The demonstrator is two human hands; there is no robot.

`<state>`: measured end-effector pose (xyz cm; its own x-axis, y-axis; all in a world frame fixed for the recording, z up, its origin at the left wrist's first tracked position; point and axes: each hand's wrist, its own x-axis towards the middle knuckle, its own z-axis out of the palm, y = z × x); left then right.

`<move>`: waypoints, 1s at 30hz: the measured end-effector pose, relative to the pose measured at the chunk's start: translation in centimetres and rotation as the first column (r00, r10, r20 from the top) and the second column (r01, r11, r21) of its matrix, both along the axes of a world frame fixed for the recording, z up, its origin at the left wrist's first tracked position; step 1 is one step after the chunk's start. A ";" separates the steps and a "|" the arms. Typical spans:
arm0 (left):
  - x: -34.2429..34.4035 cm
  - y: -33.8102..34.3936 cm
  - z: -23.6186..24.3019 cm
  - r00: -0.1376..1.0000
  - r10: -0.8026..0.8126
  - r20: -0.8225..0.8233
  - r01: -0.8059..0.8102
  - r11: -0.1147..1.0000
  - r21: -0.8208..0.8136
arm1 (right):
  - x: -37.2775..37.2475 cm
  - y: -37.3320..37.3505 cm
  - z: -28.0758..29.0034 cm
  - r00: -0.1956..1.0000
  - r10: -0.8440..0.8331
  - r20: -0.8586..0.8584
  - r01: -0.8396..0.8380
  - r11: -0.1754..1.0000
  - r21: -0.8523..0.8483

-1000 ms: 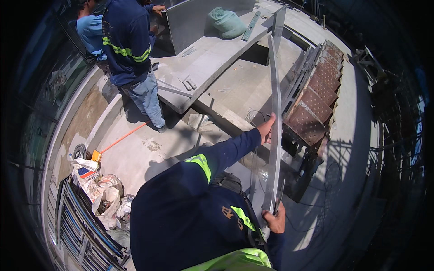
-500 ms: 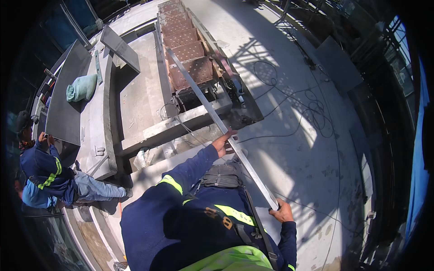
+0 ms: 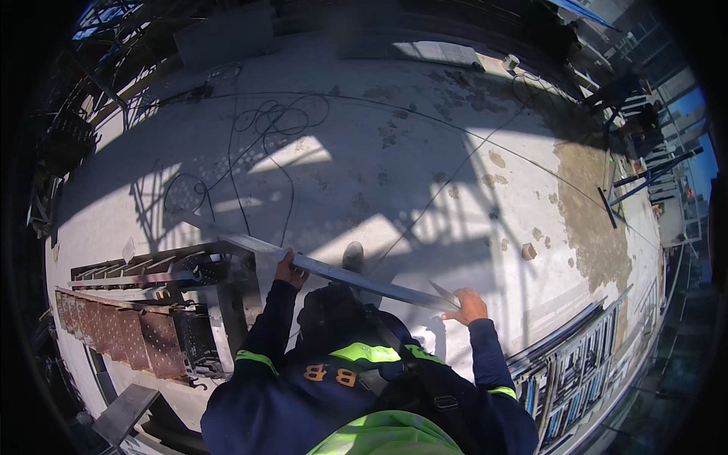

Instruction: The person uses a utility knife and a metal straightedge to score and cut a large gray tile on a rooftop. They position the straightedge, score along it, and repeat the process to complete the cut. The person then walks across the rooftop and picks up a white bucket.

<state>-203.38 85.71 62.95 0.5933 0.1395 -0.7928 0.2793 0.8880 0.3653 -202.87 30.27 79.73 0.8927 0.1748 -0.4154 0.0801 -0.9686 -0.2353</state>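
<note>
- Metal bar: long, pale grey, held in front of the body above the concrete floor; slants from upper left down to the right, its left part reaching out past the left hand
- Left hand: grip closed on the bar, part-way along its length; sleeve dark blue with a lime band
- Right hand: grip closed on the bar at its right end, thumb lying toward the body
- Thin pointed piece just beside the right hand, on the far side of the bar; cannot tell whether it belongs to the bar
- Boot on the floor just beyond the bar, between the two hands; dark bag against the body on the near side
- Rust-brown steps, dotted with small marks, lower left, well apart from the left hand
- Thin dark cable in loose loops on the floor, upper left of the bar
- Brown lump on the floor, beyond and right of the right hand; large brown stain farther right
- Stack of long rods, lower right, near the right sleeve
</note>
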 end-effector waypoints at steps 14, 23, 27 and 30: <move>36.5 -17.4 3.1 0.747 -0.656 0.108 0.665 0.738 -0.112 | 7.4 -4.1 1.1 0.123 -0.823 0.555 0.942 0.272 0.195; 57.1 -25.4 2.3 0.621 -0.722 0.304 0.755 0.656 0.017 | 27.4 -15.3 -10.8 -0.052 -0.955 0.293 0.882 0.094 0.462; 66.7 -26.5 5.3 0.756 -0.612 0.231 0.619 0.784 0.052 | 44.6 -21.6 -11.8 0.041 -0.992 0.120 0.661 0.117 0.741; 71.7 -28.9 8.6 0.802 -0.533 0.270 0.517 0.845 0.133 | 56.9 -24.6 -10.0 -0.045 -0.990 -0.131 0.513 -0.136 0.848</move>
